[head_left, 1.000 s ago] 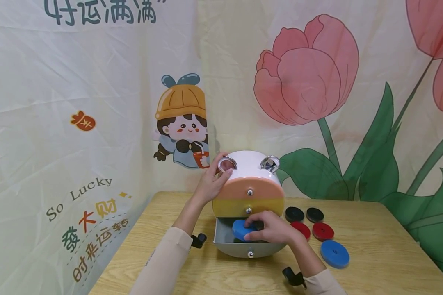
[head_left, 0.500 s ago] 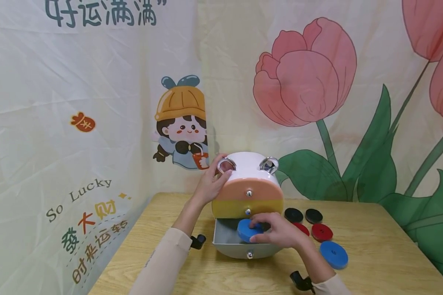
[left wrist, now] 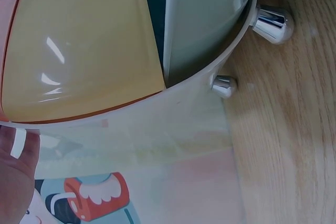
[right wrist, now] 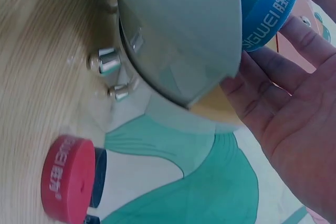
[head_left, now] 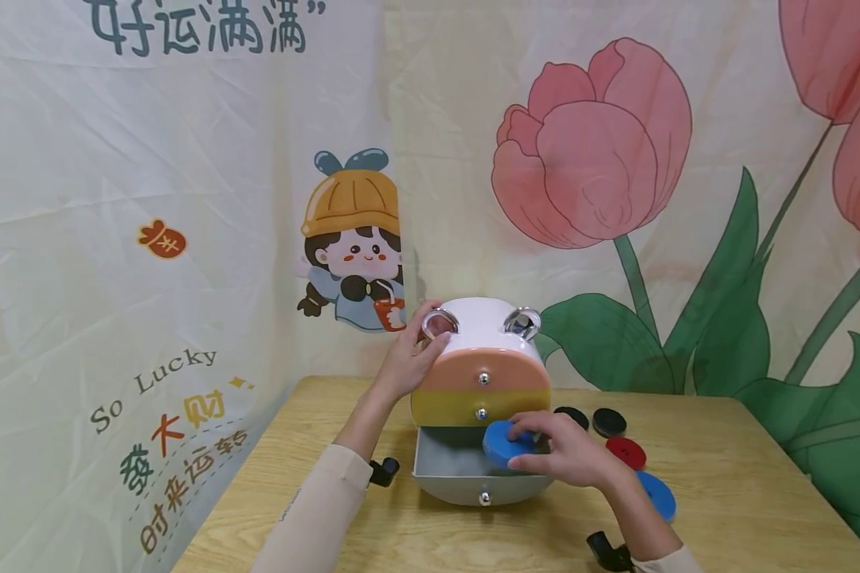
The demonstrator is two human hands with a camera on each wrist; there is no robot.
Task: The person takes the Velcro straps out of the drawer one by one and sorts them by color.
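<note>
A roll of blue tape (head_left: 502, 446) with white lettering is pinched between the thumb and fingers of my right hand (head_left: 566, 450), over the right part of the pulled-out grey drawer (head_left: 451, 487). In the right wrist view the blue tape roll (right wrist: 269, 17) overlaps the drawer's rim. The drawer is the lowest of a small cabinet (head_left: 480, 325) with a white top, orange and yellow fronts and two chrome rings. My left hand (head_left: 410, 354) holds the cabinet's upper left side by one ring; the left wrist view catches only part of the hand (left wrist: 18, 174).
Right of the cabinet, on the wooden table (head_left: 731, 477), lie a second blue roll (head_left: 658, 495), a red roll (head_left: 627, 453) and two black rolls (head_left: 609, 422). The cabinet stands on chrome feet (right wrist: 106, 60). A printed cloth (head_left: 459, 159) hangs behind the table.
My right hand has moved the blue tape roll rightward and slightly up, from the drawer's middle toward its right side. The left hand keeps its place on the cabinet.
</note>
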